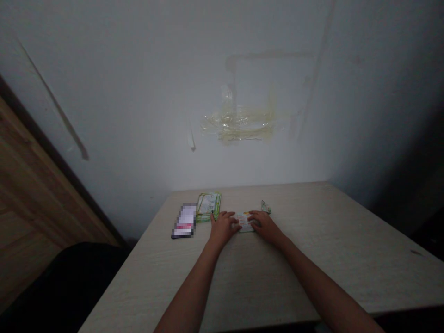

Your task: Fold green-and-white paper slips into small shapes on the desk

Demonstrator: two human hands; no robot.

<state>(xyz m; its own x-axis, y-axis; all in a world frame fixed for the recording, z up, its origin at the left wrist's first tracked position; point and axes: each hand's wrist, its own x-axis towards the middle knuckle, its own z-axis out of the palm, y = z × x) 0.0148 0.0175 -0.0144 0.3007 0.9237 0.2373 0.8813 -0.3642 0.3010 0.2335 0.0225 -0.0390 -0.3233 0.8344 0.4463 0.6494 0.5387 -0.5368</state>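
Observation:
Both my hands rest far out on a pale wooden table (pixel 312 259). Between them lies a small white and green packet (pixel 244 221), flat on the table. My left hand (pixel 224 227) lies on the packet's left end, fingers pressed down on it. My right hand (pixel 264 225) covers its right end the same way. A small green torn-off piece (pixel 265 206) sits just beyond my right hand. A larger green and white packet (pixel 208 206) lies flat to the left of my left hand.
A phone (pixel 184 221) with a lit screen lies left of the green packets. The table stands against a white wall with old tape marks (pixel 239 122). A wooden panel (pixel 31 194) runs along the left. A dark shape (pixel 65 277) sits at the table's left edge.

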